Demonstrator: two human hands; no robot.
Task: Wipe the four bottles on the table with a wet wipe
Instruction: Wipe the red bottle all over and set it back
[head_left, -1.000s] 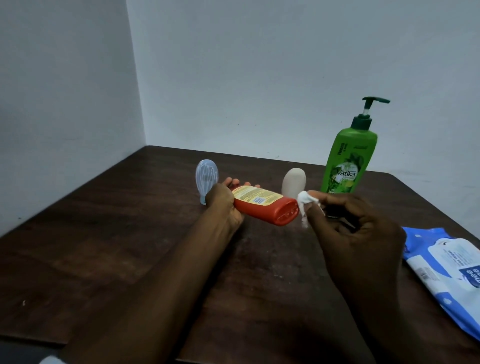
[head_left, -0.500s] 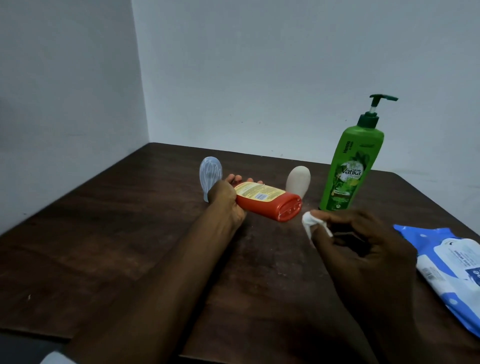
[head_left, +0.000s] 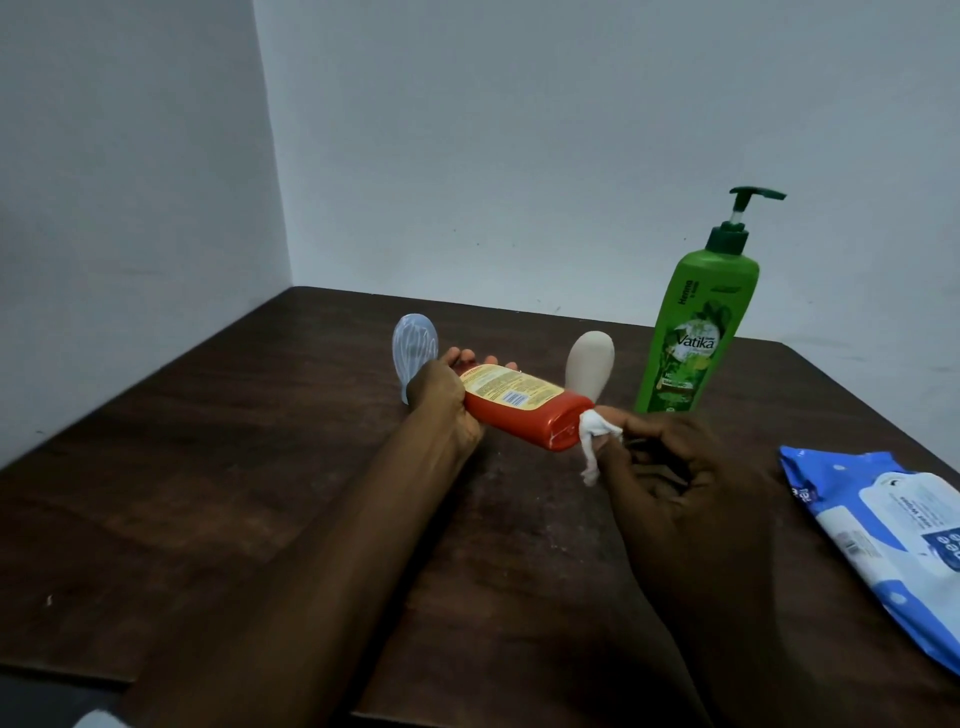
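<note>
My left hand (head_left: 441, 405) grips an orange bottle with a yellow label (head_left: 524, 405), held on its side above the table, its flat end toward my right hand. My right hand (head_left: 670, 488) pinches a crumpled white wet wipe (head_left: 595, 434) and presses it against that flat end. A pale blue bottle (head_left: 413, 348) stands behind my left hand. A beige bottle (head_left: 589, 364) stands behind the orange one. A tall green pump bottle (head_left: 698, 332) stands at the back right.
A blue and white pack of wet wipes (head_left: 893, 530) lies flat near the right edge of the dark wooden table (head_left: 208, 493). The table fits into a corner of two plain walls, at the left and the back.
My right hand with the wipe dropped away from the bottle's end half a second ago and has now come back up against it. My left hand keeps the same hold.
</note>
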